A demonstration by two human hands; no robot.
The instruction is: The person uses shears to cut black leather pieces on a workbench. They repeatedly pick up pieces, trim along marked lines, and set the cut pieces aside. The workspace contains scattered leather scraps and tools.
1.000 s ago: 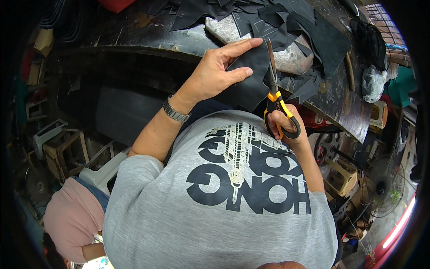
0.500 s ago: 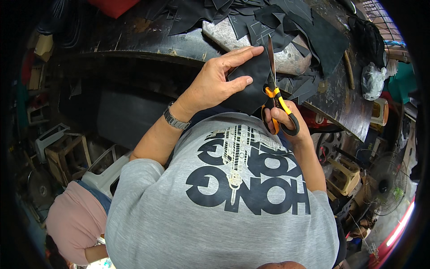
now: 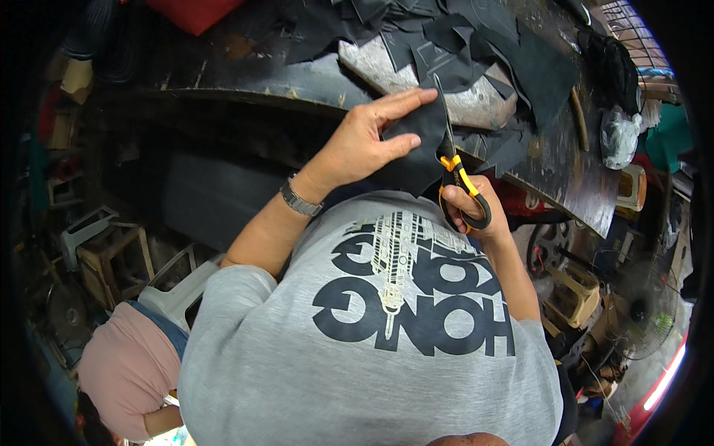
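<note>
My left hand [image 3: 364, 140] grips a piece of black leather-like sheet [image 3: 420, 157], the thumb lying on top of it and the other fingers along its far side. A watch [image 3: 299, 199] is on that wrist. My right hand [image 3: 478, 210] is closed round the yellow-and-black handles of a pair of scissors [image 3: 460, 177]. The blades point away from me along the sheet's right edge and look nearly together. Beyond them, black offcuts [image 3: 439, 59] lie piled on a pale, worn slab [image 3: 476, 104].
The dark workbench [image 3: 312, 78] has a wooden stick [image 3: 579, 119] and a clear plastic bag [image 3: 619, 137] at its right. A fan [image 3: 639, 308] stands at the right. On the left are stools [image 3: 115, 256] and another person in a pink top [image 3: 126, 364].
The scissors' handles have come together and the blades have closed along the sheet's edge. Both hands and the sheet have shifted slightly toward me.
</note>
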